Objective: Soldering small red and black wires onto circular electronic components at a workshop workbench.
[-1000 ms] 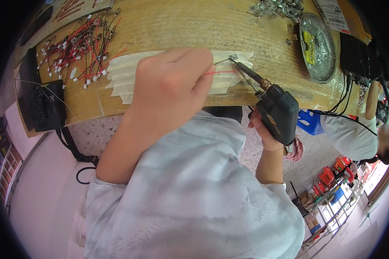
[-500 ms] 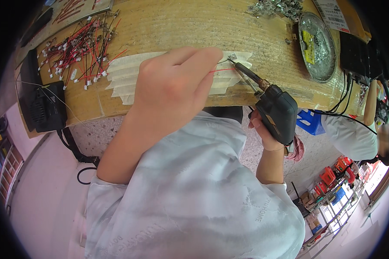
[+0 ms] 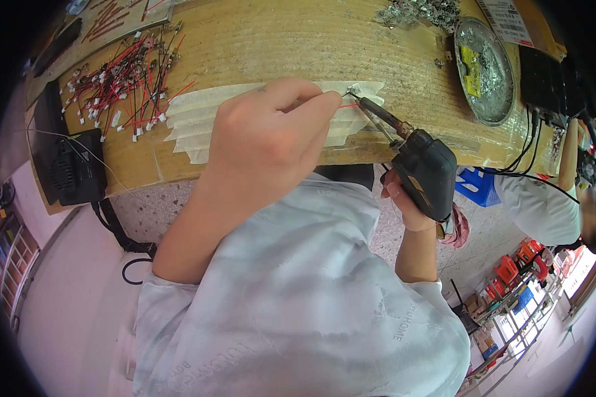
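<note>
worn wood of the desk (image 3: 278, 46) begins at a near edge just beyond my shirt (image 3: 298, 278). by that edge my right hand (image 3: 409, 204) is wrapped around the iron (image 3: 425, 173), which points away and leftward. my left hand (image 3: 271, 135) seems pinched on the wires (image 3: 350, 105), fingertips partly hidden. just right of those fingers, slightly farther and nearer them than my right hand, the small metal piece (image 3: 355, 88) lies on the tape (image 3: 192, 126) by the iron's tip; its long axis i cannot tell. toward the surface's left edge sits a wire pile (image 3: 116, 81); toward the right, a dish (image 3: 490, 115) holds a yellow pad (image 3: 470, 64) and silvery bits (image 3: 491, 73). farther lies a metal heap (image 3: 420, 12).
</note>
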The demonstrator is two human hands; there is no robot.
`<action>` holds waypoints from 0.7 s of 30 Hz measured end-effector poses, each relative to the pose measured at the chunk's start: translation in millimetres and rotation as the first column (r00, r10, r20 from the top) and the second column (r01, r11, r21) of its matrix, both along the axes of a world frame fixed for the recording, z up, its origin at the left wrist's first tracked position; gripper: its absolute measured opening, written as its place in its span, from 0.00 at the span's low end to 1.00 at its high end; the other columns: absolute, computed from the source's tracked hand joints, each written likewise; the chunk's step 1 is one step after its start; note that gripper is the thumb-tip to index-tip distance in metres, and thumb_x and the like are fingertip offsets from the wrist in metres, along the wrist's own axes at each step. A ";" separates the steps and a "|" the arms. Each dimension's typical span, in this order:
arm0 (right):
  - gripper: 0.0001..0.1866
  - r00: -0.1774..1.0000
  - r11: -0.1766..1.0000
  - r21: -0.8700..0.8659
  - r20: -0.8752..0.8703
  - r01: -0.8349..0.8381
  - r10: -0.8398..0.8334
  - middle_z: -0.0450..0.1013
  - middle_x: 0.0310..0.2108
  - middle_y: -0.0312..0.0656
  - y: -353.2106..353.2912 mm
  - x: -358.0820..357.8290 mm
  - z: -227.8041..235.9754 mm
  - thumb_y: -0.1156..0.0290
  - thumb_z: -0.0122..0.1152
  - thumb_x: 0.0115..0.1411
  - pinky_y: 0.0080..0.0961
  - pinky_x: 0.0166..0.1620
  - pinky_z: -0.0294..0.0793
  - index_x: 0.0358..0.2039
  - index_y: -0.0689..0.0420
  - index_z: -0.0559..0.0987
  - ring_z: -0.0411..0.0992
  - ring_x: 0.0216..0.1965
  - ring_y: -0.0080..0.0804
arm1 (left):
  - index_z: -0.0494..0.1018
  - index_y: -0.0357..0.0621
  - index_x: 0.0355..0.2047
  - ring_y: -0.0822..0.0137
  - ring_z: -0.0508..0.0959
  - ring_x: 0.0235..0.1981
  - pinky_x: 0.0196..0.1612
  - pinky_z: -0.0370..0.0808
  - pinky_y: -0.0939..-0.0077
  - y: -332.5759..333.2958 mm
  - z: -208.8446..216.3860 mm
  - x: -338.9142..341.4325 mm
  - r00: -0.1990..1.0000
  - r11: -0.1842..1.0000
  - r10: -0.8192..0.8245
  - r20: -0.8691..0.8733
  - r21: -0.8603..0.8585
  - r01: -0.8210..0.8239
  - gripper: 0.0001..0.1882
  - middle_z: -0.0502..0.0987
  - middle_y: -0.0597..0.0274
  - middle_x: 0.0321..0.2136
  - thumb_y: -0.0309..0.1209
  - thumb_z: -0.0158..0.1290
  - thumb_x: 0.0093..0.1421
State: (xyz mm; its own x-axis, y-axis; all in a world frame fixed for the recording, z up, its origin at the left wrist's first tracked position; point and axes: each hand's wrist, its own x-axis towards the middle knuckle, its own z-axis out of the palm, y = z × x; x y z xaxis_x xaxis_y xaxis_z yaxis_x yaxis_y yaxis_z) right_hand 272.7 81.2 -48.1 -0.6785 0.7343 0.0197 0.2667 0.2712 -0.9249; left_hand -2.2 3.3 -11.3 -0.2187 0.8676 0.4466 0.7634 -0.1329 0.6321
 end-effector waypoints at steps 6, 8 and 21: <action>0.12 0.999 0.999 -0.051 -0.033 0.011 -0.012 0.78 0.21 0.38 -0.3 -0.6 -0.5 0.76 0.64 0.41 0.26 0.29 0.74 0.29 0.62 0.81 0.76 0.21 0.37 | 0.84 0.41 0.35 0.66 0.80 0.23 0.26 0.76 0.77 0.2 0.5 1.1 1.000 1.000 0.001 0.002 -0.007 -0.001 0.12 0.81 0.60 0.29 0.18 0.64 0.49; 0.11 0.999 0.998 -0.066 -0.035 0.019 -0.021 0.77 0.21 0.38 -0.4 0.0 -1.3 0.76 0.64 0.41 0.26 0.30 0.74 0.29 0.62 0.81 0.76 0.21 0.37 | 0.84 0.41 0.35 0.66 0.81 0.23 0.26 0.76 0.77 0.0 0.6 1.1 1.000 1.000 0.004 0.004 -0.007 -0.003 0.12 0.81 0.60 0.29 0.17 0.64 0.49; 0.12 0.999 0.997 -0.080 -0.048 0.003 -0.006 0.77 0.20 0.37 -0.7 -2.3 1.6 0.76 0.63 0.44 0.24 0.29 0.74 0.32 0.63 0.81 0.77 0.21 0.34 | 0.84 0.42 0.36 0.67 0.81 0.24 0.26 0.76 0.78 0.2 1.3 2.1 1.000 0.999 0.011 -0.006 -0.033 -0.012 0.13 0.81 0.60 0.30 0.18 0.64 0.49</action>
State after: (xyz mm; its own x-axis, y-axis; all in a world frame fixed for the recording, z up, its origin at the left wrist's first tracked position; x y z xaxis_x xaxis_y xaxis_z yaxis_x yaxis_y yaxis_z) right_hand 270.4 80.5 -46.5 -0.6749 0.7379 -0.0065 0.2220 0.1946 -0.9554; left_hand -0.1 3.5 -10.0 -0.2261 0.8792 0.4193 0.7686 -0.1035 0.6313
